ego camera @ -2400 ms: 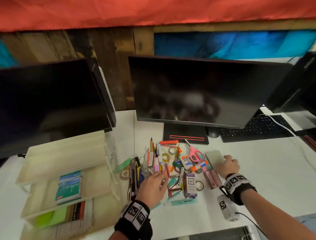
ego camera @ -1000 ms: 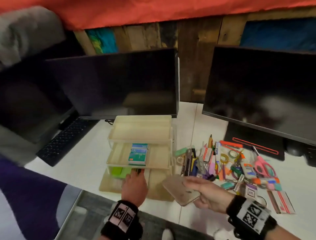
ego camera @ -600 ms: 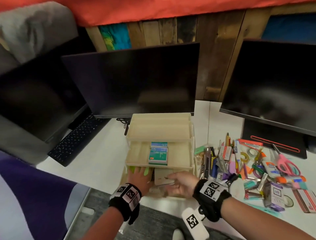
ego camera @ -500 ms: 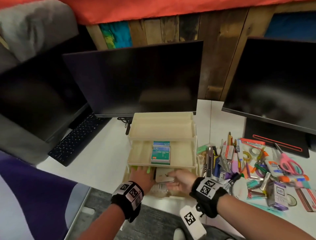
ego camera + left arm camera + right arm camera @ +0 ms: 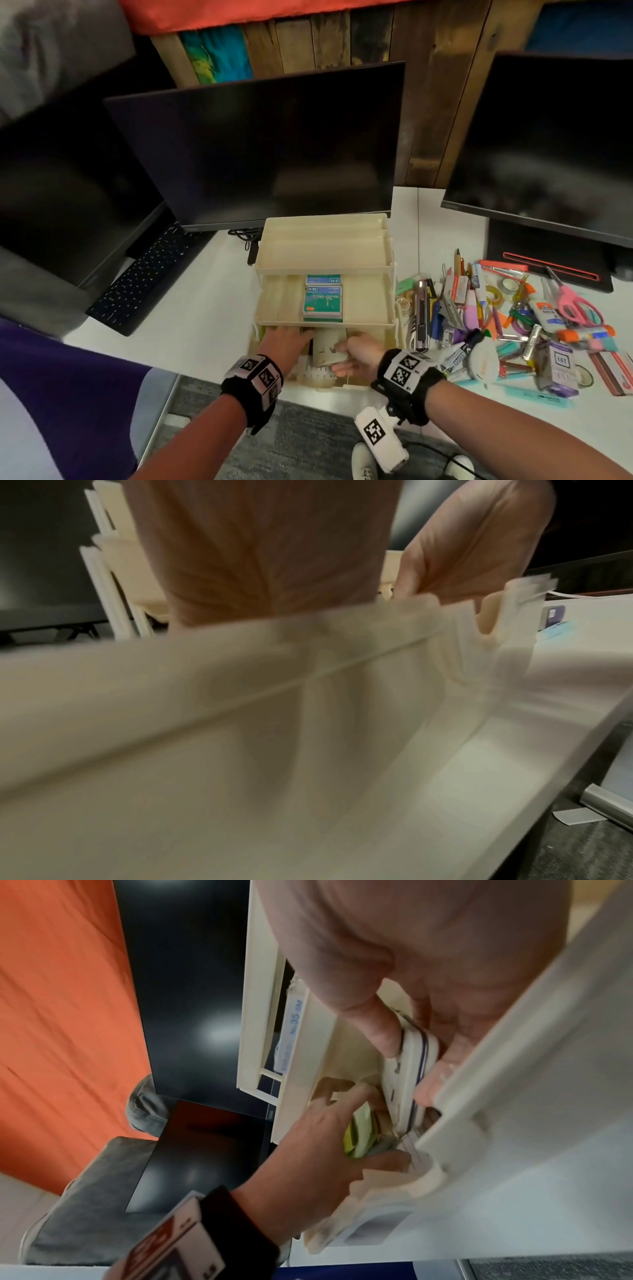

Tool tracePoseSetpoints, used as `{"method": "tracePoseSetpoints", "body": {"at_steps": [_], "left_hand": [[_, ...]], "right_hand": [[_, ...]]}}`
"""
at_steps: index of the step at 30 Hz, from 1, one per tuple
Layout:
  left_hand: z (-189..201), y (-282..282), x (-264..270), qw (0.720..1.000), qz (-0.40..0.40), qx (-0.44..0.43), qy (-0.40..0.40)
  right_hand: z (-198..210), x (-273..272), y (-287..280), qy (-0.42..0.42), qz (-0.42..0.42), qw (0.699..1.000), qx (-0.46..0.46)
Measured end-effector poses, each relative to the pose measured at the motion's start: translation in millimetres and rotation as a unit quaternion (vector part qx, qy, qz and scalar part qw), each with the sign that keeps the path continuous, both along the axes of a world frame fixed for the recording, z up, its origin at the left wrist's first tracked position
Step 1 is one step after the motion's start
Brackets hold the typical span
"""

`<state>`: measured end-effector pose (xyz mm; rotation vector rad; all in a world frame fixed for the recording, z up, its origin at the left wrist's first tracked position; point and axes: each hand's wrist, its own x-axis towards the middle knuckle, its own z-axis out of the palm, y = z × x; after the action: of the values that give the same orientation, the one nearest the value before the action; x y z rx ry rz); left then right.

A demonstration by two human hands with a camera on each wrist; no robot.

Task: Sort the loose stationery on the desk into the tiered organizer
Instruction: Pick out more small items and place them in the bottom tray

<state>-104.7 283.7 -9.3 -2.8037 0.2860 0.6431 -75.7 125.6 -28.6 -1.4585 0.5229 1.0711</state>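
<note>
The cream three-tier organizer (image 5: 325, 260) stands in front of the middle monitor. Green staple boxes (image 5: 323, 301) lie on its middle tier. My right hand (image 5: 342, 351) pinches a flat cream pad (image 5: 325, 347) between thumb and fingers, inside the mouth of the bottom tier; the right wrist view shows that pad (image 5: 409, 1080) with a dark stripe along its edge. My left hand (image 5: 291, 337) reaches into the same tier on the left. There its fingers and thumb lie on either side of a stack of yellow-green sticky notes (image 5: 358, 1137). The loose stationery pile (image 5: 513, 325) lies to the right.
Dark monitors (image 5: 267, 150) stand close behind the organizer, and another (image 5: 548, 144) rises behind the pile. A black keyboard (image 5: 144, 274) lies to the left. Pink scissors (image 5: 575, 305) and a glue bottle (image 5: 544, 313) sit in the pile. The desk's front edge runs just under my wrists.
My right hand has carried the cream pad from the pile to the organizer and slid it into the bottom tier. My left hand has stayed at the sticky notes.
</note>
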Motion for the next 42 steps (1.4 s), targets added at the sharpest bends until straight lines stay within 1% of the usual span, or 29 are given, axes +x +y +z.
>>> {"method": "tracePoseSetpoints", "body": {"at_steps": [3,6,9,15,21,23,25,28,30,32,34,36,38,39,40,41,42], "left_hand": [[-0.8,1.0,0.7,0.999,-0.004,-0.031,-0.02],[-5.1,5.0,0.6,0.999,0.009,-0.05,-0.014],[-9.2,8.9,-0.3,0.997,0.026,-0.066,-0.016],[-15.9,15.2,-5.7,0.997,0.018,-0.068,-0.026],[-20.2,19.8,-5.8,0.999,0.011,-0.046,-0.018],[-18.8,18.4,-3.9,0.999,0.01,-0.046,-0.012],[-16.3,16.5,-3.3,0.997,0.025,-0.07,-0.021],[-15.5,15.7,-3.3,0.994,0.039,-0.095,-0.025],[-16.8,17.2,-3.3,0.997,0.041,-0.07,-0.008],[-18.5,17.7,-4.6,0.999,0.034,-0.037,0.0],[-18.9,16.5,-5.4,0.999,0.033,-0.028,-0.01],[-16.8,16.2,-5.7,0.998,0.036,-0.044,-0.023],[-15.8,17.8,-5.9,0.997,0.044,-0.055,-0.018],[-14.5,18.9,-5.3,0.997,0.052,-0.06,-0.009],[-13.4,20.6,-4.3,0.996,0.059,-0.065,-0.003],[-12.4,21.9,-3.4,0.995,0.065,-0.07,-0.004],[-12.9,23.3,-2.2,0.994,0.072,-0.076,-0.006]], "right_hand": [[-0.9,0.4,0.2,0.005,0.006,1.0,-0.001],[-0.5,3.0,0.0,0.007,0.006,1.0,0.001],[-1.4,4.9,2.9,-0.014,0.032,0.999,-0.021],[-0.4,5.5,5.8,-0.041,0.068,0.994,-0.073],[-1.5,4.4,-0.6,-0.069,0.087,0.99,-0.082],[-2.0,3.2,-5.0,-0.083,0.1,0.989,-0.069],[-1.8,1.5,-10.3,-0.083,0.093,0.991,-0.04],[0.1,0.4,-17.8,-0.054,0.041,0.998,0.011],[-0.4,-0.2,-24.6,-0.01,-0.018,0.999,0.049],[-2.2,-1.6,-32.6,0.03,-0.052,0.994,0.093],[-2.4,-3.0,-39.2,0.048,-0.053,0.991,0.112],[-3.5,-2.0,-41.5,0.05,-0.038,0.992,0.114],[-0.6,-2.0,-36.4,0.032,0.002,0.994,0.106],[1.7,-3.0,-31.7,0.004,0.034,0.995,0.09],[2.7,-4.7,-27.0,-0.049,0.066,0.995,0.064],[3.4,-7.6,-23.2,-0.117,0.101,0.987,0.038],[4.4,-10.8,-20.2,-0.184,0.135,0.973,0.021]]}}
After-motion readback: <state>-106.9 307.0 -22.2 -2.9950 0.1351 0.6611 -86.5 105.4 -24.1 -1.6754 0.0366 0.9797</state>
